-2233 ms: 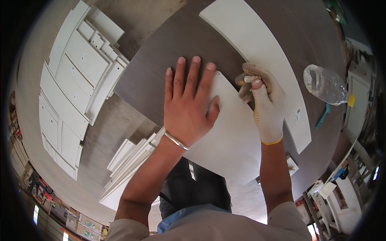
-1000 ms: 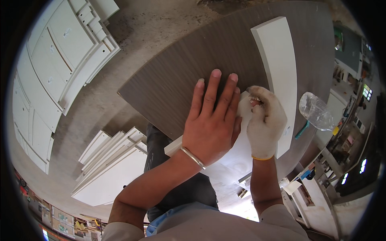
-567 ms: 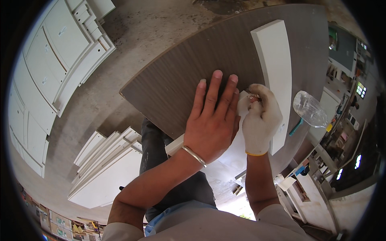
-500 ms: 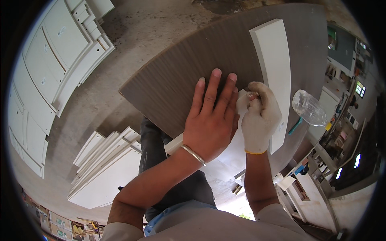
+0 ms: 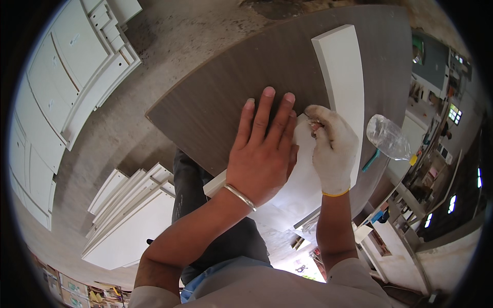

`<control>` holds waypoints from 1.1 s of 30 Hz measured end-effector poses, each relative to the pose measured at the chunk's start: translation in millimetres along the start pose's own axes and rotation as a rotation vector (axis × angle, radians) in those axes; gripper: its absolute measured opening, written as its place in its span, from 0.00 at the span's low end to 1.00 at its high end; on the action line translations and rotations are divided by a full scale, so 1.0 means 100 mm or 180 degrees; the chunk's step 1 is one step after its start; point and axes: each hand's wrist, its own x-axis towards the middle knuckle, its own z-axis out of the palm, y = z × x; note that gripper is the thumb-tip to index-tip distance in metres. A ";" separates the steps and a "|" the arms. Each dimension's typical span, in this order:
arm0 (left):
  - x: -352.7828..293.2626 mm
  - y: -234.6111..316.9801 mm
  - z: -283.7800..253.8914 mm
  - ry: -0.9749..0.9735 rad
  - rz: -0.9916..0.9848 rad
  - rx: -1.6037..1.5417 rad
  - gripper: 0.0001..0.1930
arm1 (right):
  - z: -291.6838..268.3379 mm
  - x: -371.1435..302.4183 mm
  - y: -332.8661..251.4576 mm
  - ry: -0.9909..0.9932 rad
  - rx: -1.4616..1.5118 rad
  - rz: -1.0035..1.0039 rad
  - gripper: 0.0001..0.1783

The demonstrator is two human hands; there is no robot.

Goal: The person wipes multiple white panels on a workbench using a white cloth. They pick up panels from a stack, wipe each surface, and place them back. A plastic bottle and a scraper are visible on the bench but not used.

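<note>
Two hands are on the white panel (image 5: 303, 192) from where I stand, taking twelve o'clock as straight away from the worker, so I'd call the work in progress rather than finished. The panel lies flat on the near part of the dark bench (image 5: 231, 87). The left hand (image 5: 262, 146) is bare, its palm pressed over the panel's ten o'clock side, fingers (image 5: 265, 115) straight and slightly parted, pointing towards twelve beyond the edge; they grip nothing. At its three o'clock, the right hand (image 5: 333, 149), in a pale glove (image 5: 336, 172), is curled closed by the panel's far corner, a bare thumb tip (image 5: 316, 126) showing. Whether something small is pinched inside, I can't tell. As for what is done, the panel is laid out and steadied, and attention seems to be on that far corner or the edge by it; how much of the edge has been dealt with is hidden under the hands. A white strip (image 5: 341, 77) lies on the bench at the glove's twelve o'clock, with neither hand gripping it, so it is probably not the piece being worked. A clear bottle (image 5: 387, 136) lies near three, just above a teal tool (image 5: 370, 160). Towards eight from the left hand sits a stack (image 5: 133, 220) of pale panels on the floor (image 5: 174, 87), with more boards (image 5: 77, 49) between nine and ten; whether those are finished or waiting, I can't say.
</note>
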 end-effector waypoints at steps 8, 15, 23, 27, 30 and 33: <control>0.01 0.01 0.00 0.0030 -0.0001 -0.0005 0.27 | 0.00 0.13 -0.01 -0.0180 -0.0376 -0.0401 0.19; 0.02 0.01 -0.03 -0.0005 -0.0012 -0.0145 0.27 | 0.01 0.14 0.05 -0.0224 0.0221 0.0156 0.18; 0.01 0.00 -0.01 0.0015 0.0006 -0.0136 0.28 | -0.11 0.06 0.10 -0.0354 0.0844 0.0850 0.21; 0.01 0.00 -0.02 -0.0004 0.0016 -0.0107 0.28 | -0.12 0.06 0.09 -0.0374 0.0640 0.0647 0.21; 0.01 0.00 -0.02 0.0001 0.0017 -0.0107 0.28 | -0.11 0.07 0.08 -0.0376 0.0403 0.0396 0.21; 0.01 0.01 -0.01 0.0012 -0.0009 -0.0092 0.28 | -0.08 0.09 0.07 -0.0372 0.0123 0.0020 0.20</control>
